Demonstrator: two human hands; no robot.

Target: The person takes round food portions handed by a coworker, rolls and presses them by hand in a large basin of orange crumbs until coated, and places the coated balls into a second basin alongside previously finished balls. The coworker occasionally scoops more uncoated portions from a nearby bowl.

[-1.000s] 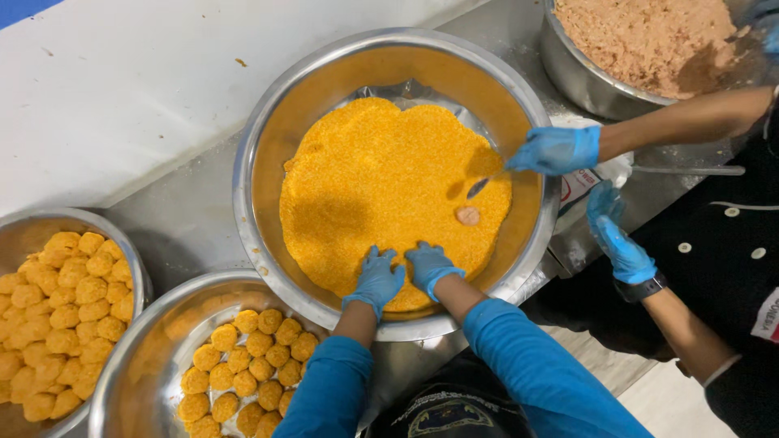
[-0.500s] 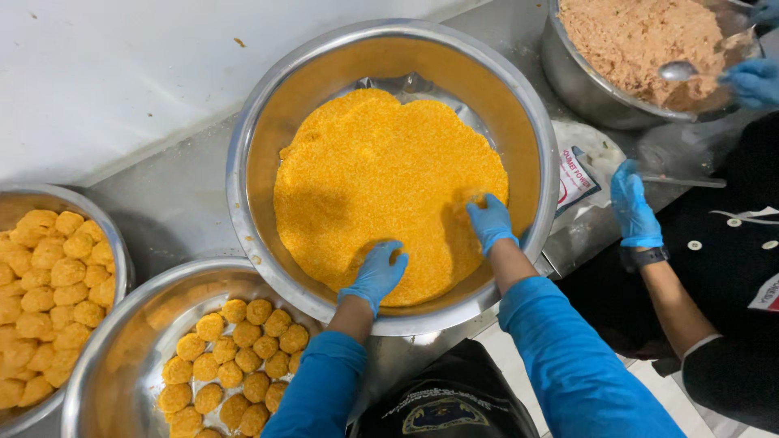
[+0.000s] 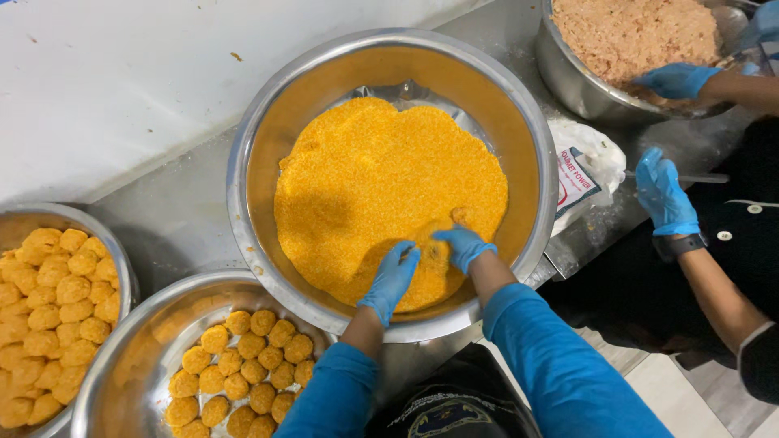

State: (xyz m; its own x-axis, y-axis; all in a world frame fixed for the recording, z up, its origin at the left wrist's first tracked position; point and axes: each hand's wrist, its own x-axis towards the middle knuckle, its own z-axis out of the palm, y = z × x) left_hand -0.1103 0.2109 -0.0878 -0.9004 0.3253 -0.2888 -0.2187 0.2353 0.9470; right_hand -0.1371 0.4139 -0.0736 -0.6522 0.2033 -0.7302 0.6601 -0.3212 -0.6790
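Where crumbs point(image 3: 365, 178) lie, both hands point(image 3: 430, 258) buried.

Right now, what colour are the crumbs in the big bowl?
Orange-yellow crumbs, filling the large steel bowl; head view.

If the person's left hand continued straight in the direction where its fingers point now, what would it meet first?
The left hand points up and slightly right, across the big steel bowl. It already rests on the orange crumbs, so it would likely plough through them first, then meet the bowl's far wall. How deep the crumbs are is unclear.
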